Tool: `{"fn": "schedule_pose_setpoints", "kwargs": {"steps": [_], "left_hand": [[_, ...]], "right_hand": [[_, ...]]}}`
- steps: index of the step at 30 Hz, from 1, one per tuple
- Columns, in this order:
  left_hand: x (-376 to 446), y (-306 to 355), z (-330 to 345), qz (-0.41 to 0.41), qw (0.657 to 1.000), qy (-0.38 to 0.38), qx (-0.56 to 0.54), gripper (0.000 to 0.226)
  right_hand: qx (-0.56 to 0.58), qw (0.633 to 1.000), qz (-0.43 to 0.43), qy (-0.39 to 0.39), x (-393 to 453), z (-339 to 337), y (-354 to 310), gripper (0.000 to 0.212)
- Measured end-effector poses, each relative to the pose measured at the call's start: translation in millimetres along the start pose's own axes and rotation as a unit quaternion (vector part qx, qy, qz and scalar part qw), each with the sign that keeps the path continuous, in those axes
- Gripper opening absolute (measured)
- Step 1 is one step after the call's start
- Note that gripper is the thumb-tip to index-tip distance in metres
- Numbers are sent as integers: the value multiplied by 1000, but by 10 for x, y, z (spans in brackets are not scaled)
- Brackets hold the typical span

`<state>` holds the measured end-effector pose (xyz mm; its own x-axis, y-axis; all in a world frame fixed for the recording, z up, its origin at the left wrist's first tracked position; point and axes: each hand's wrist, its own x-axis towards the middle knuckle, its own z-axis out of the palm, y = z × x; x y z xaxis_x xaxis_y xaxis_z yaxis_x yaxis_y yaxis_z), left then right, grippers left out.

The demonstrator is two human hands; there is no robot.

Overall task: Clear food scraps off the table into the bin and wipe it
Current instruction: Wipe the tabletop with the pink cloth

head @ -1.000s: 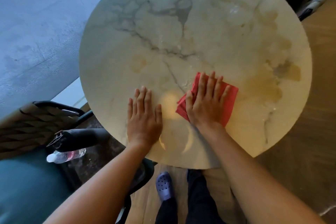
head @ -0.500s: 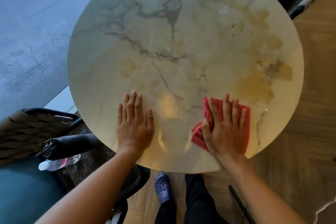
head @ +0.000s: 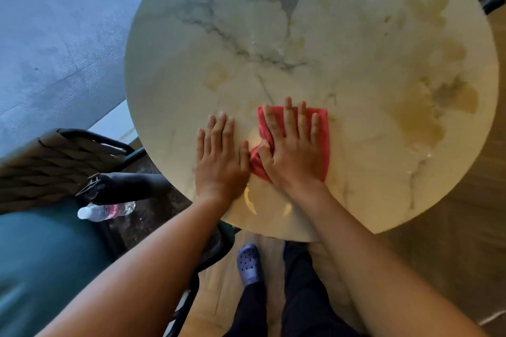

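Round table (head: 315, 35): right hand (head: 294, 150) flat on red cloth (head: 323, 128), near edge.

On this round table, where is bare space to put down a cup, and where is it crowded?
Bare marble runs beyond the fingertips across the table to its far rim, and right of the red cloth to the right rim. A smaller patch lies left of the left hand. The near middle is crowded: the left hand lies flat beside the right hand, which presses the cloth.

Floor: wood planks (head: 451, 227) at right and near; grey concrete (head: 54, 35) at far left.
Seating: woven-back chair (head: 41, 164), teal seat, near left.
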<state>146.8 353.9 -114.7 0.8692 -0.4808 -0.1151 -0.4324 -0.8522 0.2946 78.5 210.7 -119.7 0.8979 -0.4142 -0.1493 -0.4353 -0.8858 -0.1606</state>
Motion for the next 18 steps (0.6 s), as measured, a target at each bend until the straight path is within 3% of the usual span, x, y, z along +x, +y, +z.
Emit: {"fn": "schedule_pose_setpoints", "kwargs": {"steps": [4, 9, 13, 18], "left_hand": [[2, -11, -18, 4, 1000, 1, -14, 63], [-4, -13, -28, 7, 1000, 1, -11, 64], [-2, -13, -23, 8, 1000, 1, -7, 65], [6, -15, -28, 7, 1000, 6, -12, 64]], "right_hand": [[-32, 998, -37, -25, -604, 21, 451, 76], [-31, 998, 58, -8, -375, -153, 926, 70], [0, 988, 154, 5, 520, -265, 762, 76], [0, 996, 88, -6, 1040, -223, 193, 75]]}}
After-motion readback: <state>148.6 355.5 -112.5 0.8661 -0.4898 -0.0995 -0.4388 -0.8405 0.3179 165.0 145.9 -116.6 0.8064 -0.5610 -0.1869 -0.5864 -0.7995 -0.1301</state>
